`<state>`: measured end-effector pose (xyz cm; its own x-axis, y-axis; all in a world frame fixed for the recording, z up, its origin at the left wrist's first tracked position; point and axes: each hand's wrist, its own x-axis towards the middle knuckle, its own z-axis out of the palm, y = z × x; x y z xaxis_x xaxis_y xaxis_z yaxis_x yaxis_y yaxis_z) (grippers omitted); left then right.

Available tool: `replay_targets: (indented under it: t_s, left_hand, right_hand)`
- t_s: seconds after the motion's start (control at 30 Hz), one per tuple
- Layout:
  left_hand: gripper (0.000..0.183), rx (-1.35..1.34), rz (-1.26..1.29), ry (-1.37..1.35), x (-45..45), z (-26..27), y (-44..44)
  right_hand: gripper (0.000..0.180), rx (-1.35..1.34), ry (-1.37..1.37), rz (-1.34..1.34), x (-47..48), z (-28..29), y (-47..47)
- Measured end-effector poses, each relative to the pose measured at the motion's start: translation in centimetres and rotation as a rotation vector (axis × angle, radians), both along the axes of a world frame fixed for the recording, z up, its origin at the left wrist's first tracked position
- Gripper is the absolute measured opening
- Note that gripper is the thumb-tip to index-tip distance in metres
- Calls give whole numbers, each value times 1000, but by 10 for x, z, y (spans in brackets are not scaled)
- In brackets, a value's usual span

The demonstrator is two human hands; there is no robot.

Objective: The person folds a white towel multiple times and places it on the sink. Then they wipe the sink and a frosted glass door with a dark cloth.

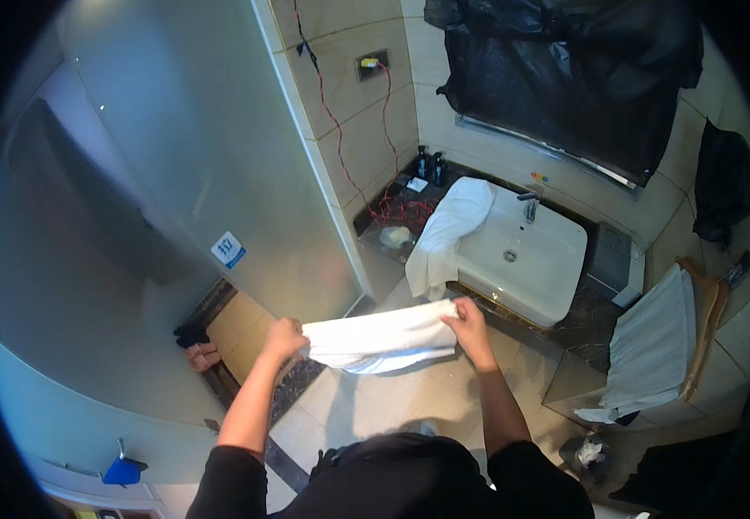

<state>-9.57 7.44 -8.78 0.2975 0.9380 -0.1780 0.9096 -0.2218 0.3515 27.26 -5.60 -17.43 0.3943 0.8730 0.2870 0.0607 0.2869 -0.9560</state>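
Stretched between my two hands is a folded white towel (381, 334), held in the air above the tiled floor. My left hand (285, 338) grips its left end, and my right hand (470, 324) pinches the upper right corner between thumb and fingers. A lower layer of the cloth sags beneath the top fold. Beyond it, a second white towel (456, 224) is draped over the left side of the white washbasin (547, 266) and hangs down past the counter's front edge.
Frosted glass panels (219, 149) rise on the left. Red cords (407, 211), two pump bottles (430, 165) and a soap dish (396, 236) sit on the dark counter. Another white towel (651, 337) hangs on the right. Pink slippers (202, 356) lie at left, a waste bin (586, 452) at lower right.
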Motion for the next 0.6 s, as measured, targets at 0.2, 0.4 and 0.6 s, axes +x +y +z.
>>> replay_targets:
  t_s: [0.2,0.4,0.6]
  left_hand:
    - [26,-71,-111,-337,-16,-12,-3]
    - [28,-463,-177,-736,8,22,-17]
    - [27,-668,-253,-974,21,18,-19]
  right_hand:
    - [24,17,154,-27,-6,7,-5]
    - [28,84,218,-95,5,27,-1]
    - [28,163,225,-186,21,59,10]
